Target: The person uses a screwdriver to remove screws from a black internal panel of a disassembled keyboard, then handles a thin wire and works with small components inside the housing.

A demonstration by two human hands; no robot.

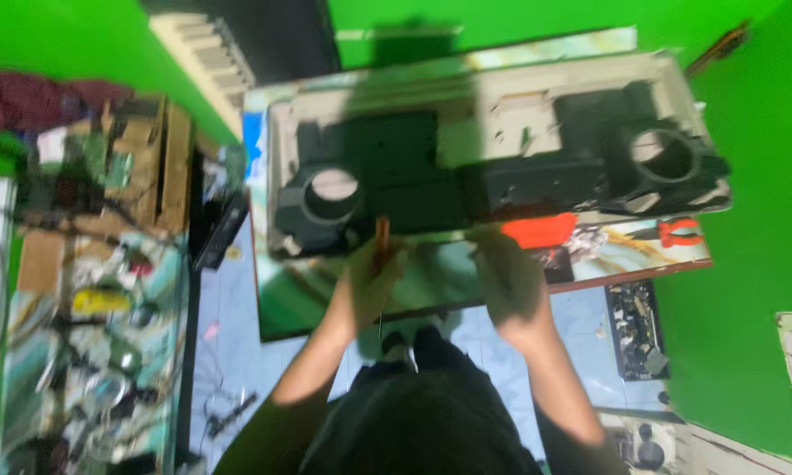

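On the surface (326, 308) in the head view, directly ahead of you: one long, pale housing (502, 97) laid open, with black inner parts and two round openings, one at the left end (333, 187) and one at the right end (660, 148). Your left hand (370, 286), at the near edge of the housing below the left opening: grip closed around a screwdriver (382, 242) with a brownish handle, held roughly upright, its thin shaft running down past the hand. Your right hand (509, 286), near the housing's near edge at the middle: blurred; whether its grip is closed or holds anything cannot be told. Just beyond that hand: one orange-red object (541, 230), kind not discernible. Further right on the surface: pliers with orange-red handles (680, 232). Beside the surface, lower right: one dark tray of small parts (635, 330). Far left: a cluttered bench (97, 308) of mixed tools and wires, and a brown box (150, 158).
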